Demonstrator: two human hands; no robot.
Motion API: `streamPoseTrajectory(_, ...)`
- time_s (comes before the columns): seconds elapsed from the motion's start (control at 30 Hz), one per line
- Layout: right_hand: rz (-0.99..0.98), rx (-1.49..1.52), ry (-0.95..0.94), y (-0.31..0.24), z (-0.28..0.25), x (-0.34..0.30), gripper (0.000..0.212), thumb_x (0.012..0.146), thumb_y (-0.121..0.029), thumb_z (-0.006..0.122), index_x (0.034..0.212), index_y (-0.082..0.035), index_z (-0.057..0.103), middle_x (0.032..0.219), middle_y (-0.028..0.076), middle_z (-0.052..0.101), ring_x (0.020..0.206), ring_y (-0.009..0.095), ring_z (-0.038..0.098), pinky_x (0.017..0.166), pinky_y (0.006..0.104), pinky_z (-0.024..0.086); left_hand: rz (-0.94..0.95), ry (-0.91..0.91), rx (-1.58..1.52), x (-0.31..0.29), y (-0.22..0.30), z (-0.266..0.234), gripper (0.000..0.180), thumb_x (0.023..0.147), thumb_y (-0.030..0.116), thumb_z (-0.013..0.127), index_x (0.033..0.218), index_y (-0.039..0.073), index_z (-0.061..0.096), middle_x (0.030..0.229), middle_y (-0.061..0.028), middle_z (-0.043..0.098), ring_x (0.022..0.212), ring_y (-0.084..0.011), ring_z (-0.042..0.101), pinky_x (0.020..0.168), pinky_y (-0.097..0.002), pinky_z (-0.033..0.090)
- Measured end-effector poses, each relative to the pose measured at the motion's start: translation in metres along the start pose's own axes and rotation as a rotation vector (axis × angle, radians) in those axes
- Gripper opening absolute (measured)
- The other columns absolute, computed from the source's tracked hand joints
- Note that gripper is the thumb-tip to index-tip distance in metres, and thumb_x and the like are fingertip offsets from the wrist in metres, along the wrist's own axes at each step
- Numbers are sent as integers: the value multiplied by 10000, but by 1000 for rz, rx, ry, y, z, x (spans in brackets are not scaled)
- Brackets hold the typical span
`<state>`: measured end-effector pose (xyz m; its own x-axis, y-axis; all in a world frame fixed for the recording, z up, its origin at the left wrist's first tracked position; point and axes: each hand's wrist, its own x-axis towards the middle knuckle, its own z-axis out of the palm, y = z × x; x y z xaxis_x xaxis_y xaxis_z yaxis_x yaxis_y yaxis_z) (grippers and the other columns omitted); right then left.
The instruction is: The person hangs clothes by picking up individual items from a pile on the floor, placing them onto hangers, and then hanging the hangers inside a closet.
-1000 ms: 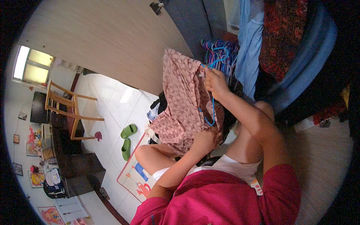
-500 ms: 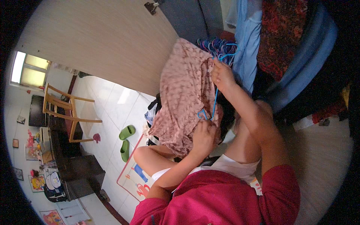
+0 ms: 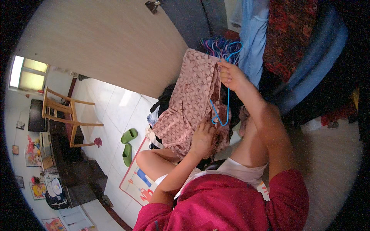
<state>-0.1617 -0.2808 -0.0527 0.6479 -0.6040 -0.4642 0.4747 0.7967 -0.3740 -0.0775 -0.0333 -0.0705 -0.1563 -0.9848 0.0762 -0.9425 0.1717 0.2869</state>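
Note:
A pink garment (image 3: 192, 84) with a small dark print is spread over my lap and the pile in front of me. My right hand (image 3: 232, 75) pinches its far right corner, together with a blue wire clothes hanger (image 3: 228, 104). The hanger's hook sticks out beyond that hand, and its lower end lies on the cloth nearer to me. Beside that end, my left hand (image 3: 203, 138) grips the garment's near edge, its fingers partly lost in the folds.
Behind the garment is a bunch of coloured hangers (image 3: 219, 48). Light blue clothing (image 3: 252, 42) and a dark red patterned cloth (image 3: 289, 38) hang at the right. A wooden door panel (image 3: 104, 42) stands at the left. Green slippers (image 3: 127, 154) and a wooden chair (image 3: 73, 119) are on the tiled floor.
The garment's far part is pulled straighter and narrower. The hanger's lower end has come away from my left hand, which has moved slightly left and now lies on the cloth.

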Motion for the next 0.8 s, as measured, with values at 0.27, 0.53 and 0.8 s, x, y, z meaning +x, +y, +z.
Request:
streamPoseTrajectory(0.27,-385,-396,149,26,20,-8,222,849,-278,553,731,-94,514,488,-81,295,355,37,249,313,198,186,232,19,-171,15,27,-25,336,640,118,592,960,18,571,814,-91,510,818,-258,512,631,-338,455)
streamPoseTrajectory(0.53,-879,-1567,-276,10,38,-36,285,768,-213,645,624,21,568,639,155,598,521,60,494,478,283,394,-154,125,-85,-2,-7,-67,428,641,56,589,1066,87,546,926,-127,520,888,-314,495,721,-383,428)
streamPoseTrajectory(0.8,-1137,-1363,-337,-6,34,-73,178,785,-118,606,734,51,626,654,45,617,558,86,533,485,246,427,-485,777,-7,-21,-92,-109,710,663,155,713,1249,10,339,1205,-218,378,1091,-366,391,922,-396,330)
